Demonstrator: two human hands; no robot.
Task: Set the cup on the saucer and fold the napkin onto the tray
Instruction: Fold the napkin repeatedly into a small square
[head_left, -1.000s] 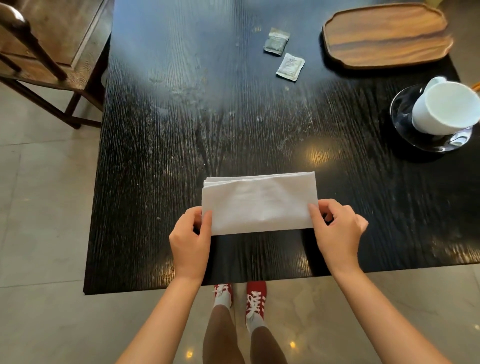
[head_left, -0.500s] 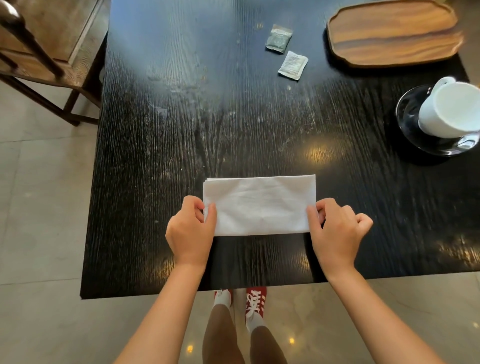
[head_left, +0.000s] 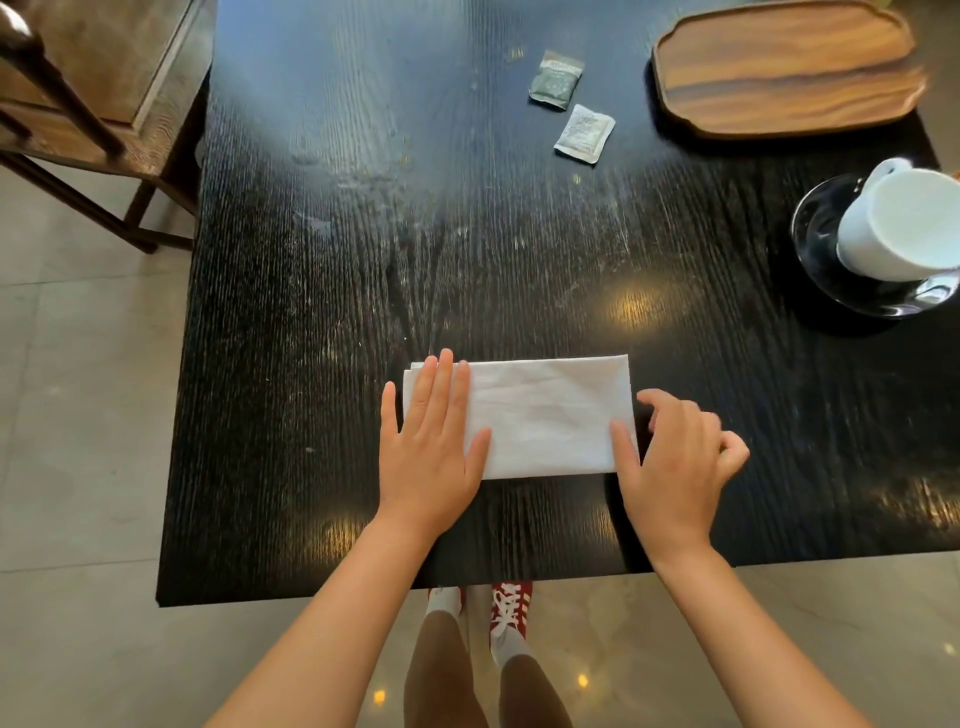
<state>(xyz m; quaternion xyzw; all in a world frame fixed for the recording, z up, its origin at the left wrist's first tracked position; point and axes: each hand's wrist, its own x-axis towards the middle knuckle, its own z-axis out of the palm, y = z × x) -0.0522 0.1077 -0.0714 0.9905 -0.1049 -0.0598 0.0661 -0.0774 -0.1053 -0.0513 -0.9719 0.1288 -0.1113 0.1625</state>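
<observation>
Two little sachets sit on the black table (head_left: 322, 364), a dark green one (head_left: 555, 80) and a pale one (head_left: 584, 134) just beside it. A wooden chair (head_left: 98, 98) stands off the table's far-left corner, on the tiled floor (head_left: 78, 415).

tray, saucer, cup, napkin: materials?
Tray: looks like wood, satin finish, brown grain bands visible.
Saucer: dark and glossy with mirror-like reflections; glass or glazed ceramic, unclear which.
Cup: smooth white, likely glazed ceramic.
Napkin: white, matte, soft creases and layered folded edges; cloth or thick paper, can't tell.
</observation>
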